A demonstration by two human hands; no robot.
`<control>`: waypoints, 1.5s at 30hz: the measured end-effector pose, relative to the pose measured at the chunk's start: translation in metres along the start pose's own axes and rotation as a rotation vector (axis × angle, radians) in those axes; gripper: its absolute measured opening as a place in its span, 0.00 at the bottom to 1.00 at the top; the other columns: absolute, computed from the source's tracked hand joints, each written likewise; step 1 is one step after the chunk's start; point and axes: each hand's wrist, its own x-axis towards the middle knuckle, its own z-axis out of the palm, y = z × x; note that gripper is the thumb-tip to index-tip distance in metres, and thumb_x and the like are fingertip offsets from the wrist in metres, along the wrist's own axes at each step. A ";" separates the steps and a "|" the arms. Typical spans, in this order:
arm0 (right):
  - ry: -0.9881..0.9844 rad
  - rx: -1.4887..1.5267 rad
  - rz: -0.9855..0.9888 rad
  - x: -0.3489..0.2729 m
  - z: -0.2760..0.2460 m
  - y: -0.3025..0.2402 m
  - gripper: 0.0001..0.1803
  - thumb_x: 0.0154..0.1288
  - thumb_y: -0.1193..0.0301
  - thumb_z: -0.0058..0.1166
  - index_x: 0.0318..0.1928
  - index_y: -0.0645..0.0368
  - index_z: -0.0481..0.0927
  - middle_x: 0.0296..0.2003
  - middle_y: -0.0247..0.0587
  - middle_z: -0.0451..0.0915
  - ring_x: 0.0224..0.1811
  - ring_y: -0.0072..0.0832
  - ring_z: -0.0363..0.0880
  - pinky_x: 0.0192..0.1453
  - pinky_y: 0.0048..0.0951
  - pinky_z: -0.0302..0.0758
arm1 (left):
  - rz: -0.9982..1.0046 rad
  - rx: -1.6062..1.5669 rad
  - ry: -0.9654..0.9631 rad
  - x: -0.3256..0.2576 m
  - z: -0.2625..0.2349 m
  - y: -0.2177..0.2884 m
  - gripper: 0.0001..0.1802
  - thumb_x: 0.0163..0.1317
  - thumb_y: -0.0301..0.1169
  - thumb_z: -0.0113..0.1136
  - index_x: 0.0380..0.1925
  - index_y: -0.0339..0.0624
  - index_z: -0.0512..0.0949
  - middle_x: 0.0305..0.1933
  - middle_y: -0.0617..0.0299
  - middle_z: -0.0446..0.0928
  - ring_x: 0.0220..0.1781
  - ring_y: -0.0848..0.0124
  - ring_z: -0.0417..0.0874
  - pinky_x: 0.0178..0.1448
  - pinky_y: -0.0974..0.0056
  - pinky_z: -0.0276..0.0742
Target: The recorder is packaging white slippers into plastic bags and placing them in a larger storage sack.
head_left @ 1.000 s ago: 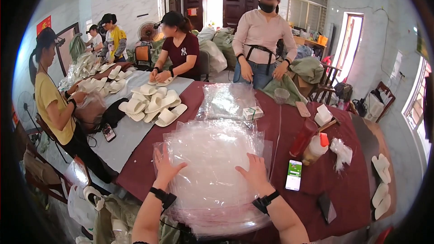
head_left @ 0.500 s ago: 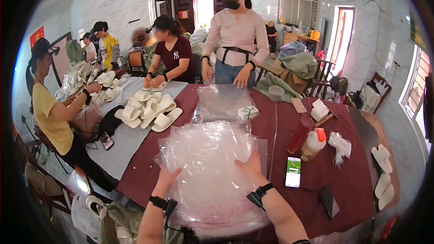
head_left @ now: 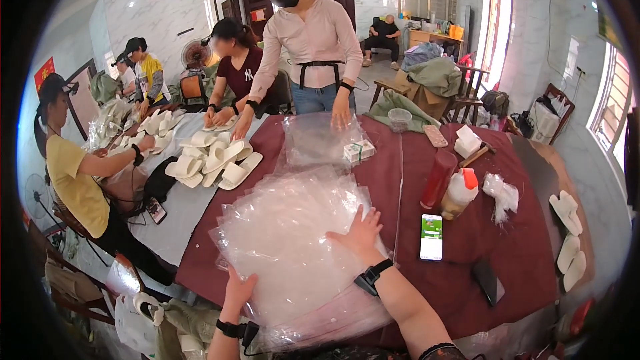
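A fanned stack of clear plastic bags (head_left: pixel 293 240) lies on the dark red tablecloth in front of me. My right hand (head_left: pixel 359 233) rests on the stack's right side with its fingers spread. Along the near left edge is my left hand (head_left: pixel 239 288), thumb apart from the fingers and touching the bags. A second, smaller pile of clear bags (head_left: pixel 310 140) lies beyond the stack, with a small white box (head_left: pixel 359 152) on its right corner. Across the table a person in a light pink top (head_left: pixel 313 40) touches that pile with one hand and reaches toward the slippers with the other.
Cream slippers (head_left: pixel 213 160) are heaped at the left, near several seated and standing people. On the right are a phone (head_left: pixel 431 237), a red-capped jar (head_left: pixel 460 193), a dark red cylinder (head_left: pixel 438 179), a hammer (head_left: pixel 477 155) and a white bundle (head_left: pixel 500 197). More slippers (head_left: pixel 570 263) lie at the far right edge.
The bags have fanned out wider, leaning left. My left hand came lower and nearer; my right hand slid slightly left with fingers spreading. The person opposite leaned left, reaching to the slippers.
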 end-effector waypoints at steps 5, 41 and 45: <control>-0.071 0.031 0.077 0.003 -0.002 0.012 0.73 0.43 0.30 0.63 0.76 0.65 0.43 0.68 0.71 0.57 0.72 0.63 0.53 0.69 0.60 0.58 | 0.080 0.325 0.076 -0.002 0.009 0.005 0.54 0.56 0.41 0.69 0.71 0.23 0.46 0.63 0.31 0.70 0.63 0.43 0.75 0.64 0.55 0.73; 0.060 -0.090 -0.817 -0.069 0.020 0.022 0.42 0.57 0.40 0.59 0.64 0.55 0.73 0.63 0.54 0.71 0.66 0.53 0.68 0.65 0.56 0.64 | 0.187 0.281 -0.277 0.078 0.032 0.014 0.54 0.54 0.57 0.67 0.73 0.42 0.55 0.68 0.37 0.66 0.68 0.42 0.69 0.70 0.53 0.66; 0.108 -0.086 -0.870 -0.063 0.027 0.023 0.41 0.57 0.39 0.58 0.62 0.55 0.75 0.62 0.54 0.73 0.64 0.54 0.70 0.64 0.56 0.65 | 0.154 0.163 -0.296 0.117 -0.012 0.021 0.47 0.57 0.54 0.67 0.69 0.39 0.63 0.59 0.42 0.76 0.61 0.56 0.78 0.62 0.60 0.73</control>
